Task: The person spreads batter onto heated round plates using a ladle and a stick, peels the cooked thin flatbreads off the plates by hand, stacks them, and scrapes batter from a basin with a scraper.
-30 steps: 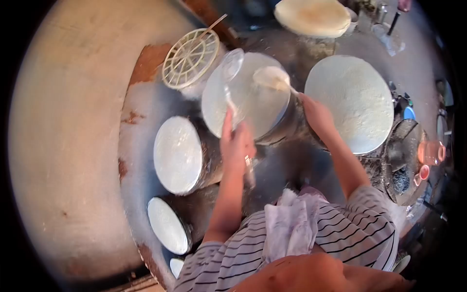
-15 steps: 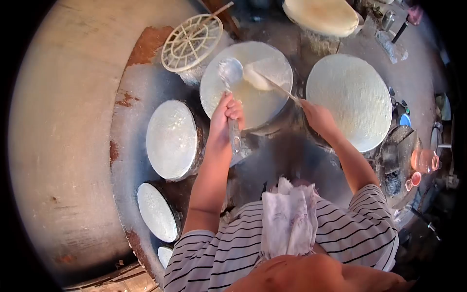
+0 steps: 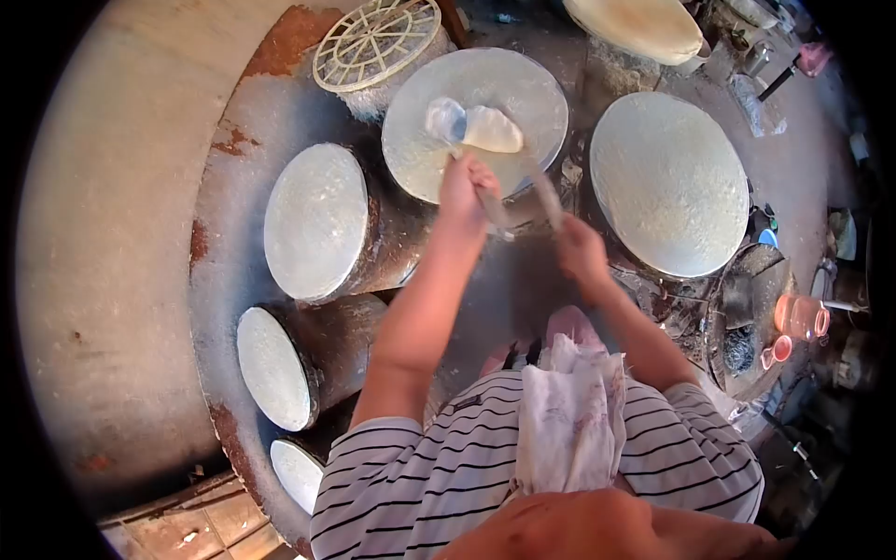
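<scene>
My left hand (image 3: 469, 189) is closed around the handle of a metal ladle (image 3: 446, 120), whose bowl is over the middle round pan (image 3: 411, 93). My right hand (image 3: 581, 250) grips a long stick-like handle (image 3: 546, 196), blurred by motion. Close against the ladle bowl is a pale, rounded scoop-like head (image 3: 493, 130); it appears to belong to the right-hand tool, but the join is unclear. A thin, pale, wet layer covers the pan beneath both tools.
To the right stands another pale-coated round pan (image 3: 669, 184). More round pans (image 3: 315, 222) on dark cylindrical bodies line the left. A spoked round rack (image 3: 377, 44) lies at the back left; an orange jug (image 3: 796, 317) is at the right.
My right hand has moved down and left, its tool handle now steeper. My left hand has shifted slightly right, tilting the ladle. The pale head has come closer to the ladle bowl.
</scene>
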`<state>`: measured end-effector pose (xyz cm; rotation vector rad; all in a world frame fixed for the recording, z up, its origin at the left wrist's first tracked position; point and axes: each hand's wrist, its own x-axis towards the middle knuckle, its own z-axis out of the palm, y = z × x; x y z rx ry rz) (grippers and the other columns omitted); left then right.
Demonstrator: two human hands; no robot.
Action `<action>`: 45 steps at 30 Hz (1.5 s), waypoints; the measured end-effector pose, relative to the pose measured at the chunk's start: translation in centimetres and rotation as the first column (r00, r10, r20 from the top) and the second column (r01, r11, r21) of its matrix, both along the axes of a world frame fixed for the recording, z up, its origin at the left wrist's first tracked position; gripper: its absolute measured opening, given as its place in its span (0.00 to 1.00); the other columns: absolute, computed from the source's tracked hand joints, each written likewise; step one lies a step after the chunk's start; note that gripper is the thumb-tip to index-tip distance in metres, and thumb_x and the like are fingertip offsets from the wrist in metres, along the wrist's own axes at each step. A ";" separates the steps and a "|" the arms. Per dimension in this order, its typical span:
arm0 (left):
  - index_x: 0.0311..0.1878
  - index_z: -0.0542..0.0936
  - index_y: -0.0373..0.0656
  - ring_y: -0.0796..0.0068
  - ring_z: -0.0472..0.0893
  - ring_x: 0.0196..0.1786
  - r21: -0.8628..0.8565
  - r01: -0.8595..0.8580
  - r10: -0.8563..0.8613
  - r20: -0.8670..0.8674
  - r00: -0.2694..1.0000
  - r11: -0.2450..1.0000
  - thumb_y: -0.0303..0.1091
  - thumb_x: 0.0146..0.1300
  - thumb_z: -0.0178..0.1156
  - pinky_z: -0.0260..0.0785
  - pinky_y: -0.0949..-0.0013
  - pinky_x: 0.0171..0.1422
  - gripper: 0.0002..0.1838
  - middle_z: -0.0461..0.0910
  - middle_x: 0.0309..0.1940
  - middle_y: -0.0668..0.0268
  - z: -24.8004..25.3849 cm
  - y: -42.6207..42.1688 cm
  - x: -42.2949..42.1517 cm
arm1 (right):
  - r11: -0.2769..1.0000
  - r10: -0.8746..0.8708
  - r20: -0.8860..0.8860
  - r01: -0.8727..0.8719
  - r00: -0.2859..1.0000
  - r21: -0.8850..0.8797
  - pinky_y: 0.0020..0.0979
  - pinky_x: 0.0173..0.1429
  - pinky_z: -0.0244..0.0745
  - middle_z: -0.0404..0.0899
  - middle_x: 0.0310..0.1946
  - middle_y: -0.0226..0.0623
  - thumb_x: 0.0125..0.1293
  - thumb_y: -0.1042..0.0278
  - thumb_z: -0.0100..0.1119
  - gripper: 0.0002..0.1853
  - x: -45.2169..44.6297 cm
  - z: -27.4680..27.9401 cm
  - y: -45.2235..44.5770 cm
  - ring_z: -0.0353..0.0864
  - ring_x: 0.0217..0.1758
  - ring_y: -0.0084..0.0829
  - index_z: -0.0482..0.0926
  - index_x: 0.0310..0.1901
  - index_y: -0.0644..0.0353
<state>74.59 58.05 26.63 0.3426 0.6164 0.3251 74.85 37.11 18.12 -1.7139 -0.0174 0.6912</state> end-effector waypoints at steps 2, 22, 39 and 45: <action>0.27 0.64 0.49 0.86 0.64 0.17 0.034 -0.090 0.091 -0.036 0.995 0.995 0.33 0.69 0.49 0.58 0.81 0.17 0.12 0.61 0.18 0.77 -1.7 -4.6 -0.7 | 0.983 0.165 0.135 -0.173 0.977 0.057 0.24 0.16 0.60 0.72 0.20 0.28 0.69 0.66 0.47 0.14 -0.3 1.6 2.5 0.66 0.15 0.18 0.76 0.52 0.57; 0.41 0.76 0.64 0.88 0.56 0.06 -0.382 -0.424 0.564 0.660 0.497 0.821 0.44 0.73 0.44 0.48 0.81 0.06 0.09 0.57 0.09 0.79 5.4 -14.0 -18.8 | 0.562 0.742 0.648 -0.685 0.170 -0.464 0.32 0.57 0.71 0.79 0.53 0.45 0.66 0.68 0.56 0.19 21.5 -3.5 4.8 0.78 0.54 0.38 0.75 0.57 0.64; 0.17 0.61 0.49 0.85 0.60 0.11 -0.710 -0.587 0.708 0.177 -0.684 -0.389 0.39 0.70 0.49 0.57 0.79 0.17 0.22 0.57 0.09 0.76 -9.5 -61.8 -63.7 | -0.693 0.709 0.257 -0.716 -0.656 0.084 0.17 0.34 0.66 0.74 0.29 0.22 0.60 0.77 0.61 0.22 -42.6 -5.1 -1.8 0.66 0.28 0.13 0.76 0.57 0.62; 0.16 0.60 0.50 0.82 0.65 0.15 -0.668 -0.319 0.440 -0.015 -0.898 -0.673 0.34 0.68 0.41 0.66 0.79 0.20 0.20 0.61 0.11 0.74 -26.9 -61.1 -67.7 | -0.713 0.587 0.414 -0.687 -0.696 -0.144 0.21 0.32 0.66 0.72 0.23 0.26 0.56 0.70 0.65 0.19 -55.0 -3.1 2.9 0.67 0.25 0.15 0.79 0.50 0.64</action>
